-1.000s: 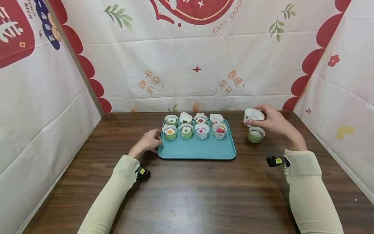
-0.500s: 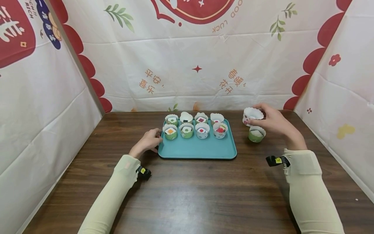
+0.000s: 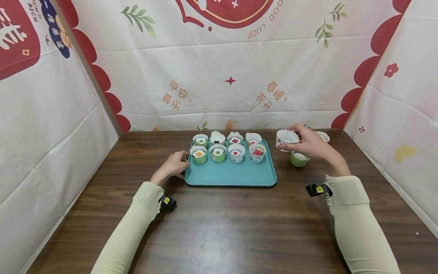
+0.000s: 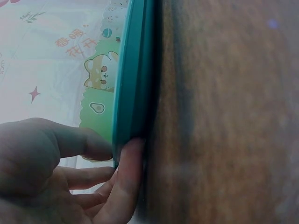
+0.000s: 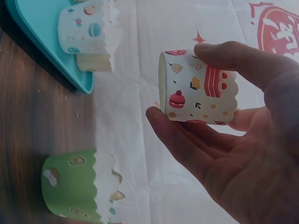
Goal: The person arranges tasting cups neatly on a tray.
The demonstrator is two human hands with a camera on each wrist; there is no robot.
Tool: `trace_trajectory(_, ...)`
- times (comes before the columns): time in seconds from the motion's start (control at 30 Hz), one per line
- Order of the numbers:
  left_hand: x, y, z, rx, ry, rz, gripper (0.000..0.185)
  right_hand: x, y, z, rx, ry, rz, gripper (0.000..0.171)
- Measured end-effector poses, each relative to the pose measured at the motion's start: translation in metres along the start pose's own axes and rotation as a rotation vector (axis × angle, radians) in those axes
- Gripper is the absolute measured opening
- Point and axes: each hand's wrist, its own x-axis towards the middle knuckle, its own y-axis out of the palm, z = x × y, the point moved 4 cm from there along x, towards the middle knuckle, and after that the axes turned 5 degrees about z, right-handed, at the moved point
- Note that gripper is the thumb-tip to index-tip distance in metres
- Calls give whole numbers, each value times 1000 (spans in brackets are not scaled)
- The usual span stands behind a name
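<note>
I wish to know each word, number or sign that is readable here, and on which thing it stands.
"平安喜乐": back cloth.
"春暖花开": back cloth.
"OOD LUCK": back cloth, start cut off.
"RICH": left cloth, line above incomplete.
Cut off or unclear: red panel, red emblem, blue badge.
Too small: yellow wrist tags.
Held cup: none visible.

I see a white cake-print cup (image 5: 189, 91) upright in the air, near the blue tray (image 3: 230, 175) flat on the bench (image 3: 219, 232).
</note>
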Motion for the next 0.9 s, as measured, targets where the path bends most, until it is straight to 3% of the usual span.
trace_trajectory(0.9, 0, -1, 1, -17, -3, 5, 54, 28, 60, 47, -51, -168, 19, 60)
